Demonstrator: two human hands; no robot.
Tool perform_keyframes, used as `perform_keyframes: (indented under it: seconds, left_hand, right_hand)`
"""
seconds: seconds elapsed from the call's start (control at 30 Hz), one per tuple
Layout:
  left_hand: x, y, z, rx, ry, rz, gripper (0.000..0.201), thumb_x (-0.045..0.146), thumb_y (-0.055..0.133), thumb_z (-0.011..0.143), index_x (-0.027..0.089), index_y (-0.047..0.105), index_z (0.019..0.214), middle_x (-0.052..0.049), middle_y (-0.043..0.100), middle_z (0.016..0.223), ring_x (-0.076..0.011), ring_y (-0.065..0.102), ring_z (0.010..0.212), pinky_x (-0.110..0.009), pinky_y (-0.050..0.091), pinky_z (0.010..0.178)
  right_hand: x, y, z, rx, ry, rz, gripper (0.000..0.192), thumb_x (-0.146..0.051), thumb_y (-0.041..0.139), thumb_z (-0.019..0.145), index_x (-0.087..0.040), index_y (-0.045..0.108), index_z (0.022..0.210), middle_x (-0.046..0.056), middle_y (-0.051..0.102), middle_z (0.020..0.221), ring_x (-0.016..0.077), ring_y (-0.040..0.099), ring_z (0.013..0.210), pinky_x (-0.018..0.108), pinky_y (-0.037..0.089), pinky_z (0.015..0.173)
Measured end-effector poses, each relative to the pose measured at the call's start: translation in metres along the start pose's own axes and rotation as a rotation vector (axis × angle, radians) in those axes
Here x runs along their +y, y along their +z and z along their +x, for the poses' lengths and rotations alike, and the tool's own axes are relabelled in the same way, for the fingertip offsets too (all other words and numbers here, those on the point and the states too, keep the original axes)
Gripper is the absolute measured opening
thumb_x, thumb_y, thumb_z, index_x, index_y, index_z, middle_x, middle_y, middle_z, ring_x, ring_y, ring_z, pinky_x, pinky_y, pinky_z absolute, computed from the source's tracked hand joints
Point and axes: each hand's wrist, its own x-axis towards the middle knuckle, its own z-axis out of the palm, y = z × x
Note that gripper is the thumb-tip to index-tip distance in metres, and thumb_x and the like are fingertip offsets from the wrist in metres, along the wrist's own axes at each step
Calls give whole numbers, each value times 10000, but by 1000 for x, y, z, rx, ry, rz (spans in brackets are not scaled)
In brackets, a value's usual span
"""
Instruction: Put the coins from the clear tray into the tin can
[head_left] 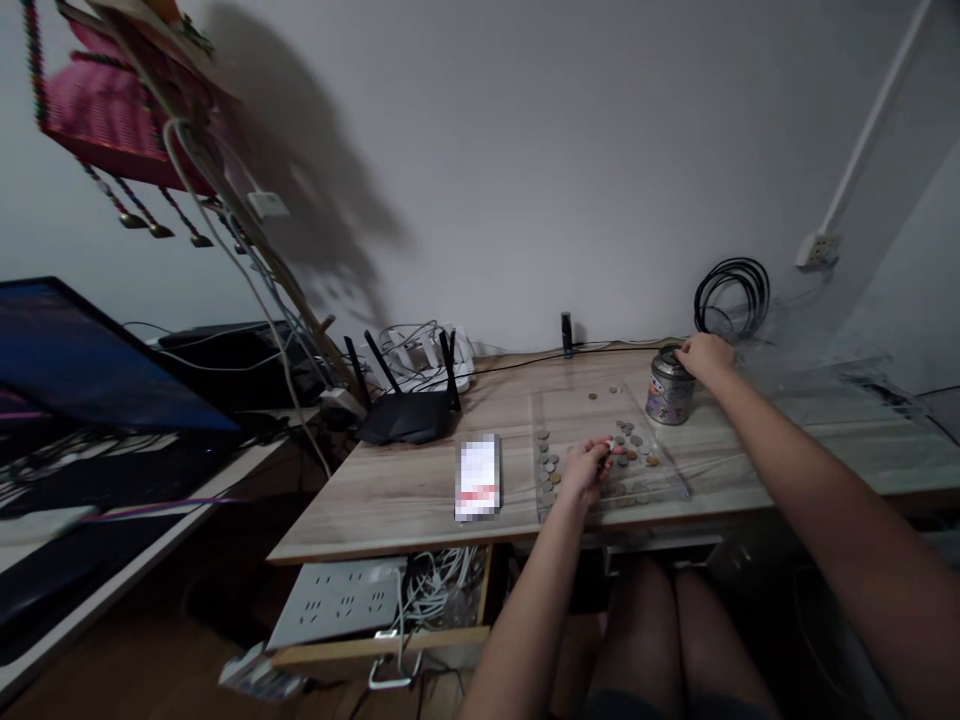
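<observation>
My right hand [707, 360] is at the top of a round, printed metal tin [669, 388] that stands upright on the desk. Its fingers are closed together at the rim, and whatever they may pinch is too small to make out. Lower and to the left, my left hand [589, 470] is curled shut over a clear plastic tray [585, 412]. Something small and dark shows at its fingertips, but I cannot tell what. Silver and brass-coloured coins [628, 440] lie scattered in the tray on both sides of that hand.
A phone [478, 478] with a lit screen lies left of the tray. Behind it sit a black router [409, 415] and white adapters. A small dark bottle [566, 334] and coiled black cable [732, 296] are by the wall. An open drawer [379, 645] juts out below the desk.
</observation>
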Motion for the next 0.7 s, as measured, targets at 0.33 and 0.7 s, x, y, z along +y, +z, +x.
perform_keyframes:
  seconds: [0.33,0.7]
  left_hand:
    - [-1,0,0,40,52,-76,594,164,651,682,141,451,1241,52,534,570,-31,420,390,-133,196,344]
    - [1,-1,1,97,-44,-125,122,114,501,765,92,614,726,-75,663,664,-38,466,420,-126,333,371]
  right_hand:
    - [-59,53,-145,-590,-586,740,301,-326,484,777,-152,707,878,52,690,753,145,575,623,240,423,572]
    - [-6,2,-7,48,-94,141,219,-254,588,688,-184,711,855,82,682,825,208,599,758,281,417,618]
